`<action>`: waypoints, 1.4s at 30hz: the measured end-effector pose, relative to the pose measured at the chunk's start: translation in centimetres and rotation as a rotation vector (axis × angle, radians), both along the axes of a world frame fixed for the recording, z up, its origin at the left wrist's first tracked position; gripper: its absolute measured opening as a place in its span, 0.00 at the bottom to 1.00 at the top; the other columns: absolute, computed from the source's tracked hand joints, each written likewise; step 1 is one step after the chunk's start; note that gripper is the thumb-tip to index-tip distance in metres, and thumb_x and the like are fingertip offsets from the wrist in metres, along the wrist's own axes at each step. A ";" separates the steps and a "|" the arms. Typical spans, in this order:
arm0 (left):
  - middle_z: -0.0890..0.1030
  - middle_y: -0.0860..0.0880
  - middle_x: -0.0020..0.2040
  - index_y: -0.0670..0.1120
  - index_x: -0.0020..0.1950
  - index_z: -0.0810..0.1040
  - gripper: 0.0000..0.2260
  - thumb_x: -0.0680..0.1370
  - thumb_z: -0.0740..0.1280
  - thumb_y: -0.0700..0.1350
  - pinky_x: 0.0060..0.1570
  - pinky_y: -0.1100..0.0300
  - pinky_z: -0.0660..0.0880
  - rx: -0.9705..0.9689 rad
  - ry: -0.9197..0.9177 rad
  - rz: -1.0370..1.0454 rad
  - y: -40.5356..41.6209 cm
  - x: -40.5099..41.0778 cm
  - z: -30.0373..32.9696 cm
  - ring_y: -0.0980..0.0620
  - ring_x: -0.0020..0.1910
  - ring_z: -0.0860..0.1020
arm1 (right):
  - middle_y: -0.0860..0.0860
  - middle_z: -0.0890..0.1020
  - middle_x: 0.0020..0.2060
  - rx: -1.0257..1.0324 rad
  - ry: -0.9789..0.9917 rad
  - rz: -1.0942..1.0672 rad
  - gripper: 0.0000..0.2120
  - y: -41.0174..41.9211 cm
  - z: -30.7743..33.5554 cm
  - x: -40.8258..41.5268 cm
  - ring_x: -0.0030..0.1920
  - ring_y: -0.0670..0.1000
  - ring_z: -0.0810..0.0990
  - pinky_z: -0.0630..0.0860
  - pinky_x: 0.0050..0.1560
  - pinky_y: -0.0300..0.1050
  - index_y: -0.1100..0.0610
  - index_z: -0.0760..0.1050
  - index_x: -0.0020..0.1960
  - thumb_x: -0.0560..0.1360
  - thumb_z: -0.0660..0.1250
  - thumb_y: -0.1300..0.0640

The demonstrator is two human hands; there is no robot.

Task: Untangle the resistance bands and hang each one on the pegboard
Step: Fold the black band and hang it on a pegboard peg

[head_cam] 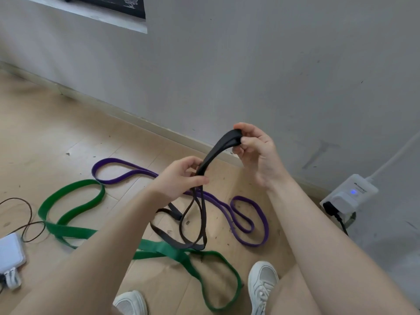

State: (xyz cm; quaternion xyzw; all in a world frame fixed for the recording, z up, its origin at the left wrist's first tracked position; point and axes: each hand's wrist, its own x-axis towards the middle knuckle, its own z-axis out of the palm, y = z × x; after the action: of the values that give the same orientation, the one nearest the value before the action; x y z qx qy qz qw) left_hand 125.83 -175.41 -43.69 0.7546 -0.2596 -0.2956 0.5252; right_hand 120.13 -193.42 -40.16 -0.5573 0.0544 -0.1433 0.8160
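The flat black rubber resistance band [210,155] was pinched in our right hand [254,151] and left hand [179,176], its loops trailing over the wide green band [159,248]. We judged pulling could snag both.

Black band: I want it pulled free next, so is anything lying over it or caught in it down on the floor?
Both hands, the left hand and right hand, already hold the black band. Its lower loops rest on the green band and cross the purple band; whether they interlock cannot be told. No pegboard is in view.
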 end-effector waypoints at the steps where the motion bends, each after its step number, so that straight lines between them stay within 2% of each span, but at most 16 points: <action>1: 0.81 0.52 0.45 0.51 0.51 0.75 0.08 0.74 0.68 0.41 0.55 0.52 0.78 -0.022 -0.025 0.035 0.0 0.1 0.2 0.54 0.46 0.82 | 0.50 0.80 0.42 0.030 0.020 -0.043 0.12 0.1 -0.1 0.3 0.38 0.45 0.76 0.75 0.40 0.36 0.58 0.76 0.53 0.75 0.59 0.68; 3: 0.81 0.51 0.45 0.51 0.50 0.75 0.08 0.74 0.69 0.42 0.54 0.51 0.78 -0.072 -0.095 0.114 -0.1 0.3 0.7 0.54 0.46 0.82 | 0.50 0.75 0.56 0.029 0.107 -0.124 0.17 0.4 -0.6 0.7 0.48 0.46 0.79 0.77 0.53 0.39 0.53 0.70 0.64 0.77 0.61 0.65; 5: 0.81 0.50 0.44 0.50 0.50 0.74 0.07 0.74 0.69 0.41 0.53 0.50 0.78 -0.122 -0.131 0.209 0.0 0.8 1.5 0.53 0.46 0.82 | 0.49 0.70 0.65 -0.185 0.245 -0.151 0.24 1.1 -1.3 0.5 0.60 0.49 0.76 0.72 0.65 0.48 0.50 0.63 0.71 0.77 0.63 0.60; 8: 0.82 0.48 0.43 0.50 0.49 0.74 0.07 0.75 0.69 0.42 0.52 0.50 0.79 -0.157 -0.155 0.349 -0.1 1.4 3.3 0.51 0.45 0.82 | 0.47 0.71 0.67 -0.574 0.393 0.013 0.21 3.4 -2.1 -0.4 0.65 0.45 0.70 0.68 0.65 0.43 0.51 0.64 0.71 0.79 0.60 0.51; 10: 0.81 0.48 0.42 0.48 0.50 0.74 0.06 0.74 0.69 0.43 0.50 0.53 0.79 -0.130 -0.240 0.371 -0.7 1.6 5.1 0.50 0.44 0.82 | 0.46 0.71 0.67 -0.626 0.402 0.157 0.21 5.0 -2.4 -0.7 0.65 0.42 0.69 0.66 0.64 0.39 0.52 0.64 0.72 0.79 0.59 0.52; 13: 0.79 0.51 0.40 0.44 0.50 0.76 0.08 0.74 0.70 0.45 0.45 0.53 0.79 -0.091 -0.389 0.394 -1.6 1.7 8.8 0.49 0.42 0.80 | 0.43 0.75 0.60 -0.728 0.334 0.148 0.16 6.9 -1.9 -0.2 0.62 0.43 0.71 0.67 0.65 0.43 0.52 0.69 0.66 0.78 0.62 0.54; 16: 0.77 0.49 0.37 0.41 0.47 0.78 0.10 0.72 0.71 0.46 0.45 0.48 0.79 -0.114 -0.483 0.438 -2.4 1.6 12.9 0.46 0.40 0.78 | 0.46 0.81 0.44 -0.766 0.250 -0.159 0.06 8.3 0.0 0.3 0.47 0.45 0.79 0.77 0.53 0.45 0.52 0.75 0.51 0.76 0.66 0.53; 19: 0.78 0.52 0.36 0.44 0.45 0.78 0.09 0.72 0.72 0.47 0.44 0.54 0.80 -0.170 -0.504 0.498 -2.9 1.2 16.5 0.51 0.38 0.79 | 0.51 0.82 0.39 -0.714 0.167 -0.334 0.07 8.8 3.1 0.5 0.42 0.51 0.80 0.78 0.48 0.54 0.56 0.77 0.47 0.77 0.64 0.53; 21: 0.80 0.51 0.38 0.45 0.45 0.78 0.06 0.74 0.70 0.47 0.46 0.54 0.80 -0.265 -0.427 0.508 -2.7 0.9 18.4 0.52 0.40 0.80 | 0.56 0.82 0.40 -0.645 0.138 -0.324 0.10 8.8 5.4 0.4 0.42 0.55 0.81 0.78 0.47 0.58 0.58 0.76 0.47 0.79 0.60 0.54; 26: 0.79 0.48 0.33 0.42 0.42 0.78 0.07 0.77 0.67 0.44 0.47 0.52 0.81 -0.340 -0.214 0.471 -1.6 0.9 19.2 0.51 0.35 0.80 | 0.52 0.79 0.39 -0.321 0.017 -0.134 0.08 7.8 10.0 -0.1 0.35 0.44 0.79 0.78 0.37 0.36 0.55 0.73 0.56 0.81 0.57 0.59; 29: 0.77 0.49 0.31 0.40 0.42 0.77 0.07 0.78 0.65 0.42 0.42 0.56 0.80 -0.425 -0.049 0.517 -1.7 0.6 18.6 0.51 0.33 0.79 | 0.49 0.80 0.40 -0.416 0.043 -0.082 0.10 7.6 10.1 0.0 0.44 0.47 0.79 0.76 0.45 0.43 0.52 0.74 0.55 0.80 0.55 0.61; 31: 0.76 0.47 0.34 0.39 0.45 0.76 0.07 0.80 0.62 0.41 0.41 0.60 0.79 -0.470 0.083 0.490 -1.8 0.3 18.3 0.50 0.36 0.78 | 0.48 0.81 0.47 -0.531 0.122 -0.069 0.11 7.4 9.0 -0.2 0.51 0.48 0.78 0.72 0.49 0.42 0.51 0.74 0.56 0.80 0.56 0.60; 33: 0.75 0.45 0.37 0.37 0.47 0.74 0.10 0.82 0.57 0.41 0.44 0.59 0.78 -0.504 0.232 0.466 -1.6 0.0 17.9 0.49 0.39 0.78 | 0.49 0.81 0.53 -0.675 0.174 -0.064 0.13 7.2 7.4 -0.5 0.56 0.49 0.76 0.69 0.52 0.41 0.53 0.75 0.60 0.80 0.56 0.60; 36: 0.74 0.43 0.39 0.35 0.49 0.72 0.12 0.83 0.52 0.40 0.48 0.57 0.76 -0.614 0.485 0.411 -1.3 -0.6 17.5 0.47 0.41 0.77 | 0.51 0.80 0.54 -0.701 0.232 -0.203 0.13 7.2 5.5 -0.8 0.57 0.50 0.76 0.71 0.53 0.43 0.54 0.74 0.61 0.80 0.56 0.61; 38: 0.75 0.43 0.38 0.35 0.49 0.71 0.11 0.83 0.52 0.39 0.47 0.56 0.77 -0.700 0.573 0.379 -1.0 -1.0 17.3 0.47 0.41 0.78 | 0.50 0.80 0.53 -0.534 0.241 -0.225 0.12 7.4 4.9 -0.9 0.54 0.49 0.77 0.71 0.50 0.42 0.53 0.70 0.62 0.79 0.57 0.61; 42: 0.79 0.41 0.41 0.34 0.50 0.72 0.09 0.82 0.56 0.37 0.44 0.58 0.79 -0.672 0.491 0.457 -1.2 -1.2 16.7 0.48 0.43 0.80 | 0.54 0.79 0.46 -0.051 0.152 -0.018 0.09 8.2 5.4 -1.9 0.45 0.51 0.78 0.75 0.43 0.43 0.57 0.70 0.59 0.80 0.56 0.60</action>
State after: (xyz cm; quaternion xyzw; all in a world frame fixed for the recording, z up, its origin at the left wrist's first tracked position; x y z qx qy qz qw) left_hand 124.62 -176.59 -27.01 0.4885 -0.0364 -0.2416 0.8376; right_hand 118.27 -185.25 -34.80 -0.5868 0.1174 -0.1094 0.7937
